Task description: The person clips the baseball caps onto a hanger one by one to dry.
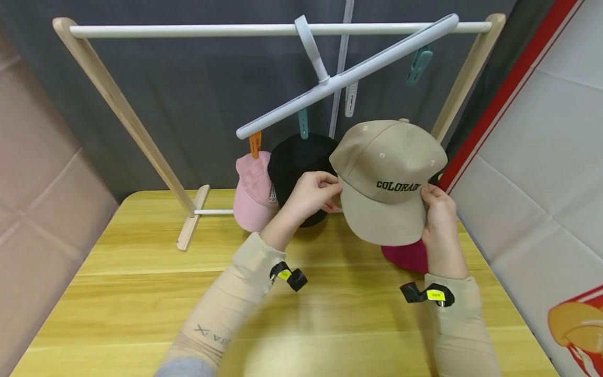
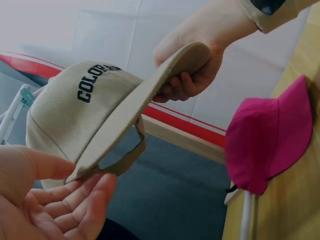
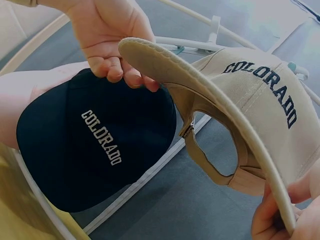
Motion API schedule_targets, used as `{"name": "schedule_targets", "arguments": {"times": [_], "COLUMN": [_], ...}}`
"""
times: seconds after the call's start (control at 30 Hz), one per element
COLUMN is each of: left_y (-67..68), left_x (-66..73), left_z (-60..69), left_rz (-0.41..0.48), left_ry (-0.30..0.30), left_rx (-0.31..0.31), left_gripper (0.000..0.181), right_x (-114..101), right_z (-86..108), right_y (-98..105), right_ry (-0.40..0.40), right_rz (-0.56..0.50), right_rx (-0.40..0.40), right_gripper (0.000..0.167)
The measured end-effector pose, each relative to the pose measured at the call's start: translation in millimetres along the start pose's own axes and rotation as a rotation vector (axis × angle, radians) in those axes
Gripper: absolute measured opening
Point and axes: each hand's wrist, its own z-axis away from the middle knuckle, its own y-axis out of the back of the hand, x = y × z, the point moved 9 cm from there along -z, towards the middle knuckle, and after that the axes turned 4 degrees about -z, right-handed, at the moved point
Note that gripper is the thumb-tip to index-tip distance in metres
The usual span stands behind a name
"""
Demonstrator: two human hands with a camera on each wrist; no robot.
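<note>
Below both grips spreads a yellow wood-grain bench. The person's left grip pinches one end of the brim of a beige fabric cap with dark COLORADO lettering. The right grip holds the brim's other side, thumb above and fingers beneath, so the cap sits between the two. Lower and just left of the right grip, a magenta cap is partly hidden. Behind the left grip is a black cap with pale lettering; to its left, a pink cap hangs from an orange plastic clip. Above both grips slants a white plastic hanger, hooked over a white rail.
</note>
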Motion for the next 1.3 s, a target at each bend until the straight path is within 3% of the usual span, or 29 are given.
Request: {"name": "schedule_targets", "arguments": {"times": [0.13,0.27,0.4,0.5,0.87,1.13,1.3], "left_y": [16.5,28.7,34.2,35.4,46.2,52.6,54.8], "left_x": [11.2,27.8,44.2,52.0,69.3,75.2,78.4], "left_z": [1.7,3.9,4.2,3.2,0.7,-8.9,-15.4], "left_rz": [-0.12,-0.144,-0.112,-0.083,-0.05,0.019,0.012], "left_ry": [-0.079,-0.193,-0.314,-0.361,-0.412,-0.377,-0.364], "left_rx": [0.12,0.228,0.27,0.269,0.294,0.275,0.279], "left_gripper": [0.017,0.016,0.015,0.014,0.012,0.016,0.023], "right_x": [0,1,2,3,4,4,3], "right_z": [0.5,1.0,0.9,0.6,1.9,3.1,3.3], "right_y": [0,1,0,1,3,2,2], "right_ry": [-0.003,-0.008,-0.009,-0.001,0.003,-0.006,-0.005], "right_rz": [0.003,0.004,0.011,0.013,-0.011,-0.014,-0.018], "right_rx": [-0.009,-0.016,-0.022,-0.019,-0.028,-0.041,-0.048], "right_gripper": [0.023,0.022,0.022,0.024,0.027,0.026,0.027]}}
